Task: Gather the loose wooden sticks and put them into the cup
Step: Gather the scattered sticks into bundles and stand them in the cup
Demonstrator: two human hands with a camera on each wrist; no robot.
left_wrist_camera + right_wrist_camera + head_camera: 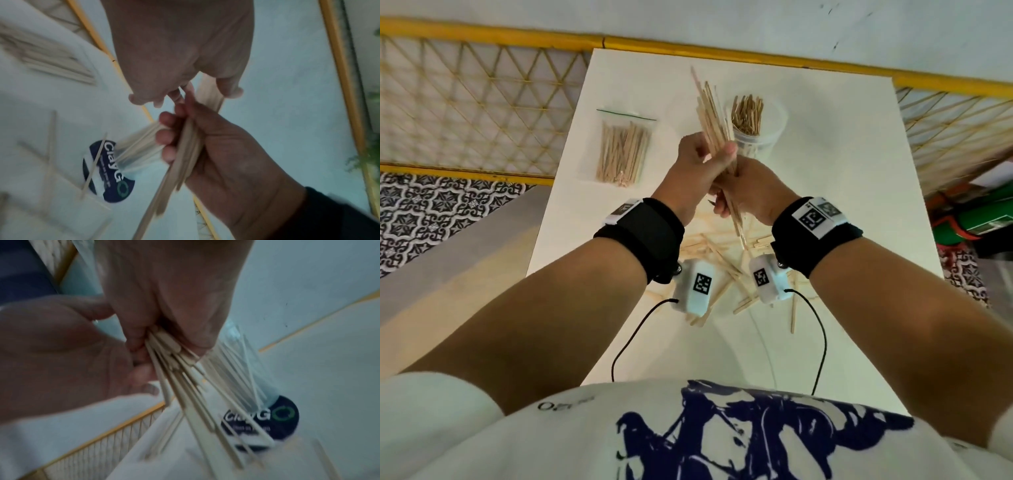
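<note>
Both hands hold one bundle of wooden sticks (pixel 710 109) in the air above the white table. My left hand (pixel 698 161) grips its middle, thumb across the front. My right hand (pixel 750 192) grips the lower part; the stick ends poke out below it. The bundle tilts up and to the left, its top left of the clear plastic cup (pixel 767 133), which stands upright with several sticks inside. The right wrist view shows my fingers (pixel 141 340) wrapped round the bundle (pixel 185 378), near the cup's dark label (pixel 267 418). Loose sticks (pixel 726 270) lie scattered under my wrists.
A clear zip bag (pixel 623 150) full of sticks lies on the table (pixel 842 192) at the back left. A yellow lattice railing (pixel 482 102) runs behind and beside the table. Green and red items (pixel 976 219) sit off the right edge.
</note>
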